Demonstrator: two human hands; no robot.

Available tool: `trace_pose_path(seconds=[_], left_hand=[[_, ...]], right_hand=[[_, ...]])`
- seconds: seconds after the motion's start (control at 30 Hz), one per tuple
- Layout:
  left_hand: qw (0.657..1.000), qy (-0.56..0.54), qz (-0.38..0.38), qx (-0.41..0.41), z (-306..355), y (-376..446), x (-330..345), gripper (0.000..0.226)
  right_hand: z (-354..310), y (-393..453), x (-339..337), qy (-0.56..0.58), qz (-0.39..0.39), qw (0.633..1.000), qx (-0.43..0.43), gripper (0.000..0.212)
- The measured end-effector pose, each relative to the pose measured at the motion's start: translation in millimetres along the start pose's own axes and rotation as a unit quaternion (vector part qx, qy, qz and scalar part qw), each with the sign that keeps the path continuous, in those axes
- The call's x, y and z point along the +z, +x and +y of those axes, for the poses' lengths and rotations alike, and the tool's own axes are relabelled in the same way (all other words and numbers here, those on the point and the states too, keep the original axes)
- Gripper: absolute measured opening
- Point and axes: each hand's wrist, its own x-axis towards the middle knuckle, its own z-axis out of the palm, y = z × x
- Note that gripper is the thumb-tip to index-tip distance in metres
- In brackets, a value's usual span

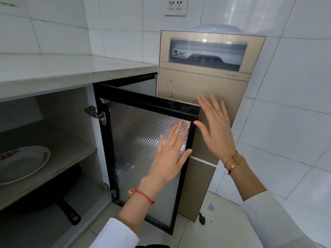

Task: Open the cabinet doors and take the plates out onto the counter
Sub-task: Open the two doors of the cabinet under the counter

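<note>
Floral-rimmed plate (23, 162) on upper cabinet shelf, black frying pan (59, 199) below. Black-framed glass cabinet door (139, 140) swung open. Left hand (170, 154) flat, fingers spread, possibly touching glass. Right hand (215, 127) splayed beside door edge. Beige water dispenser (206, 83) behind; logo unreadable.

sleeves (116, 233): white | left wrist: red cord bracelet (143, 195) | right wrist: gold bangles (233, 162)

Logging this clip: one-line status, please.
door open | left hand flat on it | right hand open | plate on shelf
</note>
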Motion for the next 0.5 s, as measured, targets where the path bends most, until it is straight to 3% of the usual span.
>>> trace_pose_path(seconds=[0.17,0.33,0.5], left_hand=[[1.0,-0.023,0.005,-0.005,0.6,-12.2,-22.1,0.061],[0.993,-0.053,0.091,-0.046,-10.6,-41.6,-71.4,0.059],[0.981,-0.006,0.171,-0.094,-29.1,-87.9,-126.3,0.054]], right_hand=[[-23.9,-1.4,-11.4,0.038,0.027,0.999,-0.016,0.051],[-57.7,0.2,-8.2,0.089,0.035,0.995,-0.027,0.047],[-107.5,2.9,5.0,0.172,0.029,0.983,-0.049,0.047]])
